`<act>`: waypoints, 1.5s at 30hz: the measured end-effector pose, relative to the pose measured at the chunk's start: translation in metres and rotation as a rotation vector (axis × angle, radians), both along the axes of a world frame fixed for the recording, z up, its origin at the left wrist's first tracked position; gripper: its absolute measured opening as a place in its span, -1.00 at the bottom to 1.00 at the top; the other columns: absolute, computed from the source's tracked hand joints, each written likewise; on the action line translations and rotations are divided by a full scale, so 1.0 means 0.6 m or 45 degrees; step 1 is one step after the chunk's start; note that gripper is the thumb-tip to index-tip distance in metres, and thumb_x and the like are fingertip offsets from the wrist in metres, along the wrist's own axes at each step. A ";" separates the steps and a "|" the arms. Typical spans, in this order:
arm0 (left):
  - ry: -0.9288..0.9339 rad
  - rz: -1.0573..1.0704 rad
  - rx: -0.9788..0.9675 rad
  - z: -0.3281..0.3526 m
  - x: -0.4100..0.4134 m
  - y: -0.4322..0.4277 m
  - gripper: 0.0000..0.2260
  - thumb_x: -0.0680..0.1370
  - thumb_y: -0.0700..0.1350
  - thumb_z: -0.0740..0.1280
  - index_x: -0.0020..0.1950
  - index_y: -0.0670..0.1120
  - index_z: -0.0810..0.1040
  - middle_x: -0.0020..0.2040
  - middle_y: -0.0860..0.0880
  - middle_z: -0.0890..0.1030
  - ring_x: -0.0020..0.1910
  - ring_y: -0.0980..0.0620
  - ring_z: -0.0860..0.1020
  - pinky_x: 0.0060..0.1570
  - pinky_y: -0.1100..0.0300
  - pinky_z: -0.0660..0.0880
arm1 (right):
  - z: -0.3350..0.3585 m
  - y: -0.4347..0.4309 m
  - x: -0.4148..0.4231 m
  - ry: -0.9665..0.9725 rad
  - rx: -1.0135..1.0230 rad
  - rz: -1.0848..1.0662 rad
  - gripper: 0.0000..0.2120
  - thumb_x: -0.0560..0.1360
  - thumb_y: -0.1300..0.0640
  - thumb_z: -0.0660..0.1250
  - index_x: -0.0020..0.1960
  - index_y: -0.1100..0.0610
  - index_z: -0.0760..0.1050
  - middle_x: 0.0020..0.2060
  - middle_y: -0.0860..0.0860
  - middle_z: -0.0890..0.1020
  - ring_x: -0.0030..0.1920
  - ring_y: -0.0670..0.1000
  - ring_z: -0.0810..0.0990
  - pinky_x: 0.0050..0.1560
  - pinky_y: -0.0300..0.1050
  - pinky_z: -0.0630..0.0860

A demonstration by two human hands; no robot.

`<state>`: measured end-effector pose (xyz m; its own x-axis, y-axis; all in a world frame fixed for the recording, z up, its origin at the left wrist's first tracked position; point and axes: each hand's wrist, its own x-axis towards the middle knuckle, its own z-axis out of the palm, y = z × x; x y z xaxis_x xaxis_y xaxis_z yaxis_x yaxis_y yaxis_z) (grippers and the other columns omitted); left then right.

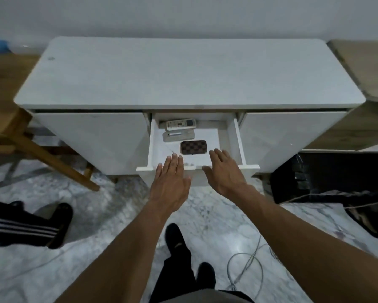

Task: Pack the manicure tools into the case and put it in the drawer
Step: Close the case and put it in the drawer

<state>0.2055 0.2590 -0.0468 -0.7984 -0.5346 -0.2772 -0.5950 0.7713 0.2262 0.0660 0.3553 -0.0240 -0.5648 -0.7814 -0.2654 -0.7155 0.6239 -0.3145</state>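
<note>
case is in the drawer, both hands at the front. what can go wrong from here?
Fingertips of the left hand and right hand reach over the drawer front; pushing it shut could pinch them. The case lies loose near two remotes; a hard shove may slide it into them. Loose cable lies by the person's shoe: possible trip.

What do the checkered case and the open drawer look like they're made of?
Brown checkered rectangular case: likely faux leather, going by its printed pattern and slight sheen. White open drawer: probably painted or laminated board, with smooth, flat matte panels.
</note>
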 end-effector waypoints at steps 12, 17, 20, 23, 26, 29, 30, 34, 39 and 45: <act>-0.049 0.049 0.055 -0.030 0.009 0.037 -0.38 0.67 0.13 -0.04 0.59 -0.14 -0.22 0.61 -0.09 -0.23 0.59 -0.04 -0.20 0.55 -0.06 -0.13 | -0.041 0.045 0.017 -0.082 0.199 0.041 -0.28 0.61 0.03 0.19 0.57 0.22 -0.17 0.58 0.12 -0.13 0.57 0.18 -0.18 0.54 0.13 0.01; -0.011 0.048 0.011 -0.026 -0.047 -0.021 -0.37 0.66 0.12 0.01 0.60 -0.14 -0.16 0.62 -0.09 -0.12 0.59 -0.08 -0.16 0.54 -0.09 -0.11 | -0.043 -0.001 -0.029 -0.030 0.196 0.037 -0.25 0.58 0.15 0.21 0.57 0.22 -0.19 0.58 0.11 -0.16 0.57 0.18 -0.19 0.52 0.15 0.05; -0.014 0.020 0.017 -0.021 -0.089 -0.070 -0.38 0.66 0.12 0.02 0.60 -0.14 -0.13 0.62 -0.09 -0.08 0.59 -0.10 -0.13 0.53 -0.11 -0.09 | -0.040 -0.042 -0.060 -0.016 0.174 -0.003 -0.22 0.54 0.19 0.25 0.57 0.21 -0.17 0.57 0.14 -0.16 0.57 0.19 -0.18 0.52 0.13 0.06; -0.026 0.002 -0.024 -0.022 -0.120 -0.110 -0.38 0.66 0.13 0.04 0.60 -0.12 -0.12 0.62 -0.08 -0.06 0.59 -0.11 -0.11 0.52 -0.12 -0.06 | -0.038 -0.083 -0.087 0.035 0.171 -0.018 -0.19 0.51 0.16 0.29 0.56 0.24 -0.14 0.55 0.19 -0.06 0.56 0.21 -0.12 0.53 0.09 0.10; 0.014 -0.021 -0.076 -0.028 -0.142 -0.146 -0.37 0.65 0.11 0.08 0.60 -0.11 -0.10 0.60 -0.15 -0.02 0.57 -0.15 -0.05 0.52 -0.09 0.03 | -0.035 -0.121 -0.117 0.037 0.169 -0.032 -0.21 0.52 0.15 0.27 0.57 0.23 -0.13 0.55 0.18 -0.03 0.56 0.21 -0.10 0.53 0.07 0.10; 0.021 -0.013 -0.047 -0.031 -0.161 -0.173 -0.36 0.64 0.12 0.11 0.61 -0.08 -0.11 0.58 -0.19 -0.02 0.56 -0.17 -0.04 0.52 -0.08 0.04 | -0.027 -0.142 -0.136 0.021 0.185 -0.071 -0.21 0.51 0.17 0.28 0.57 0.21 -0.12 0.54 0.20 -0.04 0.54 0.22 0.02 0.51 0.05 0.15; 0.024 -0.024 -0.055 -0.032 -0.167 -0.181 -0.35 0.64 0.12 0.11 0.61 -0.08 -0.11 0.58 -0.19 -0.02 0.56 -0.17 -0.03 0.52 -0.08 0.04 | -0.026 -0.148 -0.139 0.024 0.187 -0.076 -0.20 0.50 0.18 0.28 0.57 0.21 -0.12 0.54 0.21 -0.05 0.53 0.23 0.05 0.51 0.06 0.16; 0.045 -0.042 -0.092 -0.042 -0.190 -0.213 -0.35 0.64 0.12 0.10 0.61 -0.08 -0.12 0.58 -0.18 -0.01 0.57 -0.16 -0.03 0.53 -0.06 0.02 | -0.035 -0.178 -0.160 0.023 0.176 -0.058 -0.18 0.48 0.16 0.26 0.57 0.24 -0.15 0.53 0.26 -0.08 0.56 0.23 -0.08 0.53 0.08 0.13; 0.058 0.010 -0.068 -0.040 -0.222 -0.231 -0.35 0.64 0.12 0.11 0.61 -0.10 -0.09 0.56 -0.17 0.03 0.55 -0.17 0.01 0.53 -0.05 0.04 | -0.029 -0.200 -0.192 0.063 0.133 -0.012 -0.15 0.44 0.14 0.29 0.56 0.28 -0.12 0.49 0.27 -0.02 0.53 0.24 -0.02 0.48 0.04 0.25; 0.034 0.006 -0.119 -0.052 -0.225 -0.227 -0.31 0.62 0.14 0.12 0.60 -0.12 -0.13 0.57 -0.19 0.04 0.56 -0.19 -0.01 0.54 -0.03 0.02 | -0.030 -0.208 -0.190 0.179 0.201 0.099 -0.18 0.46 0.07 0.25 0.53 0.39 -0.09 0.51 0.33 -0.01 0.52 0.32 -0.08 0.57 0.08 -0.06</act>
<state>0.0702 0.1226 -0.0778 -0.8023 -0.5607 -0.2045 -0.5932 0.7872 0.1688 -0.0480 0.2307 -0.0419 -0.5445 -0.7790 -0.3109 -0.7932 0.5987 -0.1109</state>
